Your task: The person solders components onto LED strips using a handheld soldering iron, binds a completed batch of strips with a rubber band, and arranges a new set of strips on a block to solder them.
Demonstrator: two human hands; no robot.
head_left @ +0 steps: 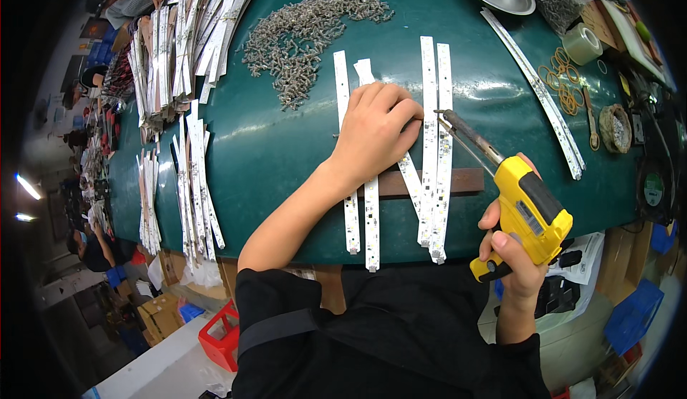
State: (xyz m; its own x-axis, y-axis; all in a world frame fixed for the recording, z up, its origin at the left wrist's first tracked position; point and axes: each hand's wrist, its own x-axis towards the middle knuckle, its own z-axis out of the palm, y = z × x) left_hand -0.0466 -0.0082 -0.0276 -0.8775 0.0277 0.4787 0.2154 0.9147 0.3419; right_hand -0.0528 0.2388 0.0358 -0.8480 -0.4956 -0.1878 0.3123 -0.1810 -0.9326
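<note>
The left hand [376, 130] lies flat, fingers loosely together, pressing down on white strips [371, 213] that run lengthwise near to far across the green table [272, 148]. The right hand [517, 252] is wrapped tight around a yellow soldering gun [526, 216], whose long tip points far-left and touches the strip [438, 148] just right of the left hand.

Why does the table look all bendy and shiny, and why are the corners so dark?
In the head view, the fisheye lens bends the green table edges and the long white strips toward the rim; lamp glare shines beside the right hand's yellow soldering gun; the corners fall outside the lens circle; the left hand looks sharp.
</note>
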